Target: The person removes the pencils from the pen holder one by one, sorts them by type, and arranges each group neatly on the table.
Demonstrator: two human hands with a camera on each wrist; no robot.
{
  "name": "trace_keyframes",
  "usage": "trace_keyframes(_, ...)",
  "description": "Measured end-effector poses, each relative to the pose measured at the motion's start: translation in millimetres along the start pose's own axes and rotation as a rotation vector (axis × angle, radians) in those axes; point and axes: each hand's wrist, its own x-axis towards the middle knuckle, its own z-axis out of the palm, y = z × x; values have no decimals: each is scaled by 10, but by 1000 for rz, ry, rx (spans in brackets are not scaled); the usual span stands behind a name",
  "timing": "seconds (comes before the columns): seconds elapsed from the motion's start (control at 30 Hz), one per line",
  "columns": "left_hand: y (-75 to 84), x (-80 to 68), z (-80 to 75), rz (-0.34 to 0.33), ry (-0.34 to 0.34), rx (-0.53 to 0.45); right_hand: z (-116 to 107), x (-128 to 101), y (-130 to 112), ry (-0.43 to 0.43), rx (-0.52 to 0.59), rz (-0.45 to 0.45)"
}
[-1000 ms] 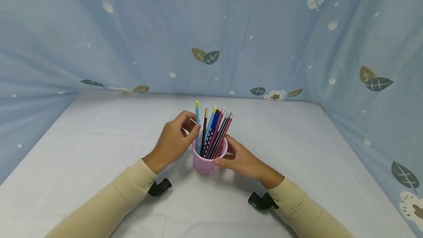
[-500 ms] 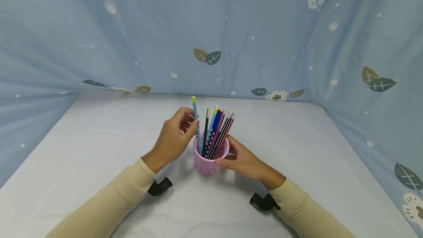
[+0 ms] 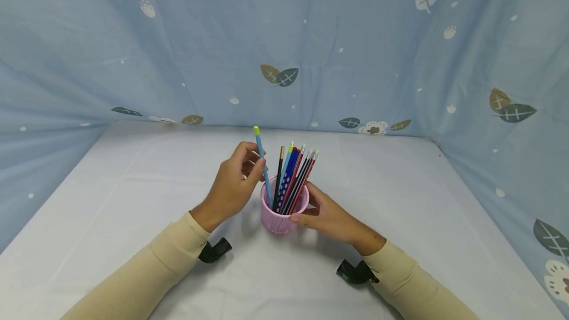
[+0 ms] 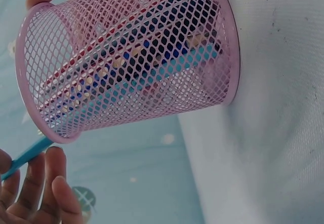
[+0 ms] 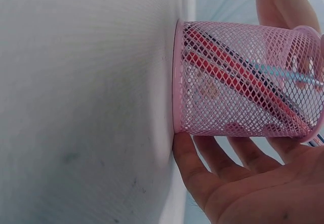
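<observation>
A pink mesh cup [image 3: 279, 217] [image 4: 131, 57] [image 5: 238, 77] stands upright on the white table [image 3: 133, 186], with several pencils [image 3: 295, 174] leaning in it. My left hand [image 3: 233, 186] [image 4: 35, 193] pinches a light blue pencil [image 3: 262, 162] [image 4: 25, 155] with a yellow-green tip, raised and tilted left, its lower end still inside the cup. My right hand [image 3: 326, 216] [image 5: 243, 183] holds the cup's right side, fingers wrapped round its wall.
Blue leaf-print cloth [image 3: 284, 43] walls the table at the back and both sides. Black wrist-camera mounts [image 3: 214, 251] [image 3: 355, 271] sit under each cream sleeve. Bare white tabletop spreads left and right of the cup.
My left hand has drawn the light blue pencil upward and tilted it to the left. The cup and right hand have stayed put.
</observation>
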Motion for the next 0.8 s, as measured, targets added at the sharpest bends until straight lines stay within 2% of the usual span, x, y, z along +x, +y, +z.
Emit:
trace_keyframes(0.47,-21,26,-38,33,57,-9,1,13,-7,-10,1,-20)
trace_keyframes(0.67,-17,27,-41,31,60,-33,1,4,-12,-7,1,-13)
trace_keyframes(0.8,-15,18,-44,39,91,-66,9,-7,-6,-11,-1,0)
